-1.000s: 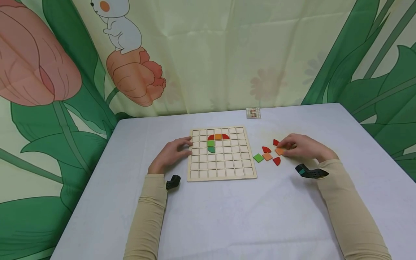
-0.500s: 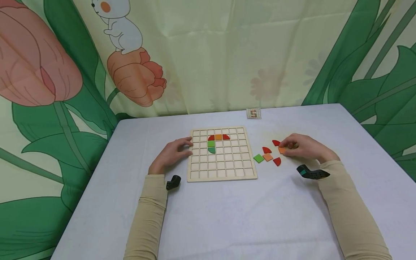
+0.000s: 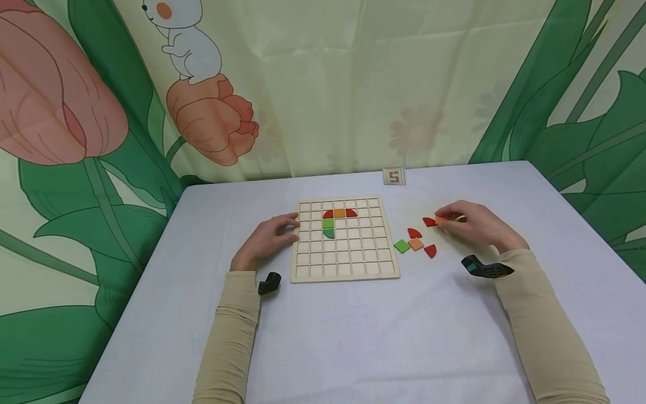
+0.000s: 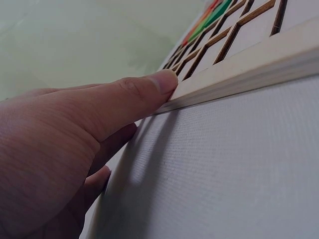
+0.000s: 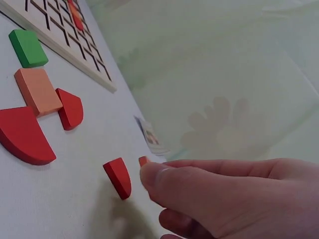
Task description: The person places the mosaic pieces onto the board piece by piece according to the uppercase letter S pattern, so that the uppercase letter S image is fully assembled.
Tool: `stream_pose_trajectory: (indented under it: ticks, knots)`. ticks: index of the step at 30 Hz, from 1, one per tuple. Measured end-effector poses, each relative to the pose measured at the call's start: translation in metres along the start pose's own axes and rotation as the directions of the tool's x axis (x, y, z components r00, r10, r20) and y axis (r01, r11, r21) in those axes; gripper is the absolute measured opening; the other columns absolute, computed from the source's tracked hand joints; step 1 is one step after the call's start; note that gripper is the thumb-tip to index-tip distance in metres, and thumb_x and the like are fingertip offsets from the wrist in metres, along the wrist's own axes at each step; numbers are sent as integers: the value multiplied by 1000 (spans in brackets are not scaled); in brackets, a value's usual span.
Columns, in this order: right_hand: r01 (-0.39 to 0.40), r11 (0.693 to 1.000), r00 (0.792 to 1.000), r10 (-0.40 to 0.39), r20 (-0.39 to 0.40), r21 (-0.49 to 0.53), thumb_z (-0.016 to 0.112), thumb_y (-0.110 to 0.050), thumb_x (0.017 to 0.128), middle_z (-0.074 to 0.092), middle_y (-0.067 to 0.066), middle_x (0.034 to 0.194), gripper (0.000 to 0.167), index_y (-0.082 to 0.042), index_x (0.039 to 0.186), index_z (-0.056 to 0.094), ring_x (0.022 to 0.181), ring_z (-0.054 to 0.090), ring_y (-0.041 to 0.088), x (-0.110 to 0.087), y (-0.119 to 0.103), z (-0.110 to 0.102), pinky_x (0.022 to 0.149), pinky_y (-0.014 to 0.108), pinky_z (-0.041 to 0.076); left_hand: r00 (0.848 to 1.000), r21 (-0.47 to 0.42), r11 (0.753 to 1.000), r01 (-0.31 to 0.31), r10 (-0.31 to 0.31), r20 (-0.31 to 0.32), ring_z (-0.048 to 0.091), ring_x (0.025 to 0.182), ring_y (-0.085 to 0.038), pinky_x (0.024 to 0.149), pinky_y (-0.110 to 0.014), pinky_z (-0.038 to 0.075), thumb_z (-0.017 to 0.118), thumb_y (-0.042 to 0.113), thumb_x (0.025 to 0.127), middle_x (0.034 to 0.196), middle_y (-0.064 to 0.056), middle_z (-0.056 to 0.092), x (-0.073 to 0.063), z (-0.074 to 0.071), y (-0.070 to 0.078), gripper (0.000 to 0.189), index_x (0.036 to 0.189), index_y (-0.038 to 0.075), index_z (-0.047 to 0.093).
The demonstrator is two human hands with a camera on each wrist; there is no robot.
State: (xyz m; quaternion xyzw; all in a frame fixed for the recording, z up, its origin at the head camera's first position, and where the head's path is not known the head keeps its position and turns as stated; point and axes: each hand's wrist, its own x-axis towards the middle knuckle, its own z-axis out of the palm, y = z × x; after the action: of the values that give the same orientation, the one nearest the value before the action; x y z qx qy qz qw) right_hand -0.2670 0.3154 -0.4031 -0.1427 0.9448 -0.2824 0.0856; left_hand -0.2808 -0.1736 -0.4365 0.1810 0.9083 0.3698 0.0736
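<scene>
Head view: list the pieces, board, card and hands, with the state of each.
Board: flat, five pieces set in
Left hand: touching the board's left edge
Right hand: pinching an orange piece
Other orange piece: loose
Loose green piece: off the board
Three red pieces: loose
Card: lying beyond the board

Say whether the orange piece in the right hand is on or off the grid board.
Off: the right hand pinches the orange piece away from the board.

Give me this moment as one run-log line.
Left hand: touching grid board edge; right hand: pinching orange tile; on board: five tiles; loose: green tile, second orange tile, three red tiles
</scene>
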Motion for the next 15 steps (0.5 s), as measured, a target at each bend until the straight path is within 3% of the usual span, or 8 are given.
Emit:
stream_pose_trajectory:
  ticks: [8,15]
  knots:
    - [110,994,990,-108,-93,13,66,-18,95,63,12,113,34,-1,124,64,104,58,27,8,-22,10,93,49,50,1000,2,1000,-18,18,-2,34,142,-21,116,-40,27,72,23,91,149,0,46,0,0,-1,32,120,11,66]
    - [181,983,980,-180,-89,-3,66,-17,95,61,12,111,31,-1,122,65,97,57,24,19,-49,28,84,42,52,1000,9,1000,-10,10,-4,34,142,-20,117,-39,26,72,24,91,149,1,46,1,1,-1,32,120,12,66]
